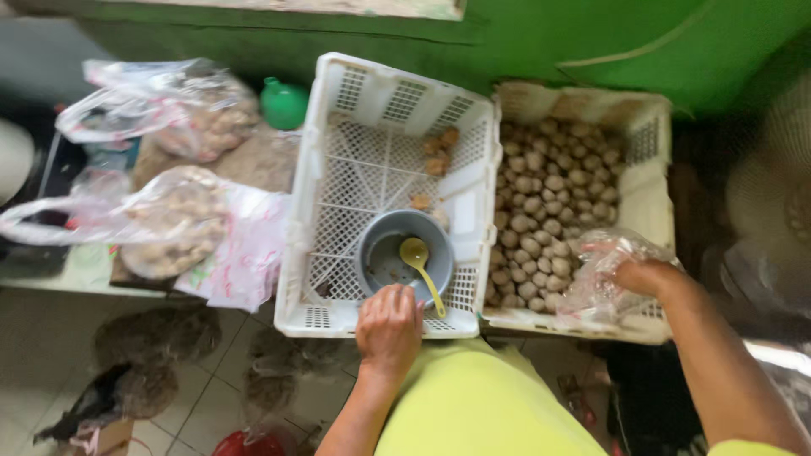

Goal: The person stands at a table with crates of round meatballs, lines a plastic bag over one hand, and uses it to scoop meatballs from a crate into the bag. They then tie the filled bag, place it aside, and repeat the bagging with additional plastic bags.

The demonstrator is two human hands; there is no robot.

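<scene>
My left hand (389, 327) rests on the near rim of a grey bowl (382, 245) that sits inside a nearly bare white slotted crate (338, 160). A yellow spoon (420, 262) lies in the bowl, its handle pointing toward that hand. A few brown balls (441, 150) remain at the crate's far side. My right hand (644, 275) grips a clear plastic bag (601, 279) over the near corner of a second white crate (655, 177), which is filled with several pale round balls (545, 190).
Two tied clear bags of balls (173, 221) (207, 114) lie on the left surface beside a green lidded container (283, 103). More filled bags (156, 338) sit on the tiled floor below. A green wall (591, 34) stands behind the crates.
</scene>
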